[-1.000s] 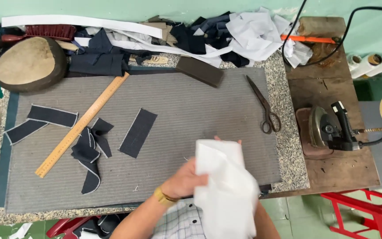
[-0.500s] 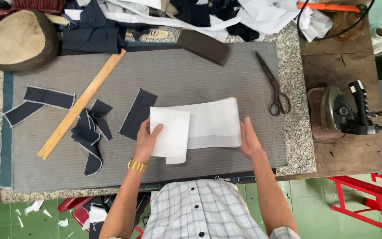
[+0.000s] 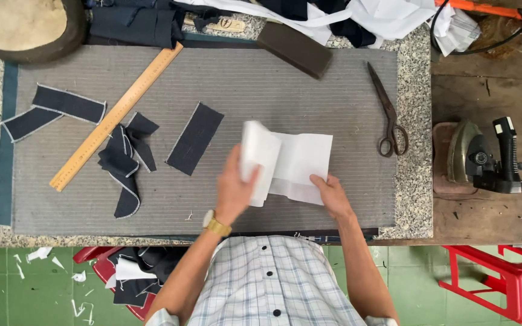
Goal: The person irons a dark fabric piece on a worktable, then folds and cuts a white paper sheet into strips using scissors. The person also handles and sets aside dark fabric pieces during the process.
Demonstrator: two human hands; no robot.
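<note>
A thin white fabric piece [image 3: 300, 160] lies on the grey striped pad [image 3: 285, 90], its left end lifted and folded over. My left hand [image 3: 235, 187], with a gold watch on the wrist, grips that raised folded end. My right hand [image 3: 330, 194] presses flat on the fabric's lower right edge. A dark navy rectangle of cloth [image 3: 195, 137] lies just left of my left hand.
Black scissors [image 3: 388, 115] lie right of the fabric. A wooden ruler [image 3: 116, 116] runs diagonally at left, among dark cloth pieces [image 3: 125, 163]. A dark block [image 3: 296, 49] sits at the back. An iron [image 3: 481, 158] rests on the wooden bench at right. A red stool [image 3: 515, 284] stands below.
The white fabric came down from mid-air onto the pad and was spread wide. Now my left hand has folded its left end over toward the right, while my right hand shifted to the lower edge.
</note>
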